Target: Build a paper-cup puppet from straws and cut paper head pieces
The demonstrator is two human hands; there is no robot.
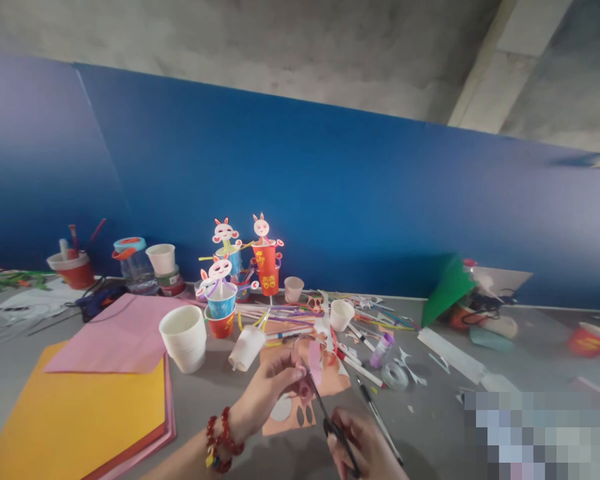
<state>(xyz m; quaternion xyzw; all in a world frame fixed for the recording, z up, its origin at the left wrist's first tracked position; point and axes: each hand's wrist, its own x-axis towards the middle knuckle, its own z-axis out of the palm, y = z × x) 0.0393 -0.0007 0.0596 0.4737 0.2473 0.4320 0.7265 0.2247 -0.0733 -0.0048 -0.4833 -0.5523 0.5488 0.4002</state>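
My left hand (pixel 270 383), with red bead bracelets at the wrist, pinches a small pink piece of paper (pixel 315 367). Black-handled scissors (pixel 321 402) sit in my right hand (pixel 360 443), their blades pointing up and left to the paper near my left fingertips. Whether the blades are cutting into it I cannot tell. Below my hands lies salmon-coloured paper (pixel 275 427) with a white paper disc (pixel 282 409) and dark oval cut-outs (pixel 301 417) on it. A black pen (pixel 380 420) rests beside my right hand.
Rabbit-faced paper-cup figures (pixel 221 303) stand behind my hands. White cups (pixel 184 340), a tape roll (pixel 395 376), a purple glue stick (pixel 381 351), markers and scraps surround them. Coloured sheets (pixel 90 400) lie left. A blue partition (pixel 305 187) borders the table; a green sheet (pixel 447 290) leans right.
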